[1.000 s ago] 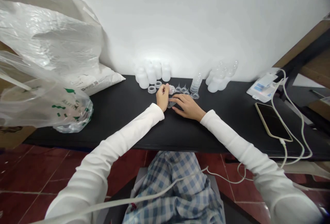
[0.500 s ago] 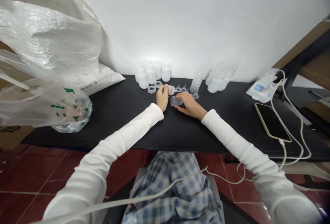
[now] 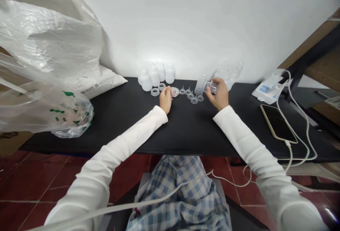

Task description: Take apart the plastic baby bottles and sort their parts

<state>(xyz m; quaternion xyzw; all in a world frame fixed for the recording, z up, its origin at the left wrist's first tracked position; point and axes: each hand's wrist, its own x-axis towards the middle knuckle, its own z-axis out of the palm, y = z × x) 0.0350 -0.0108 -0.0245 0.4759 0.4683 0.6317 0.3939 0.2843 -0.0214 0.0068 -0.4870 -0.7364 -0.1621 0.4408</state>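
My right hand [image 3: 220, 94] is closed round a small clear plastic cap [image 3: 213, 87], held just right of a stack of clear caps [image 3: 200, 85] on the black table [image 3: 127, 117]. My left hand [image 3: 166, 98] rests on the table with its fingers pinched on a small clear nipple piece [image 3: 174, 91]. Several clear nipples [image 3: 190, 93] lie in a row between my two hands. White bottles [image 3: 155, 75] stand against the wall behind my left hand, with two clear rings [image 3: 155, 91] in front of them. More clear bottles [image 3: 230, 71] lean behind my right hand.
Large plastic bags [image 3: 47, 68] fill the table's left end. A phone [image 3: 277, 123] on a white cable [image 3: 300, 128] lies at the right, beside a white packet [image 3: 267, 91]. A white cord [image 3: 159, 197] crosses my checked lap. Red floor tiles show below the table edge.
My right hand has lifted the clear cap from the middle of the table and carried it right and back, to beside the cap stack. My left hand has stayed in place.
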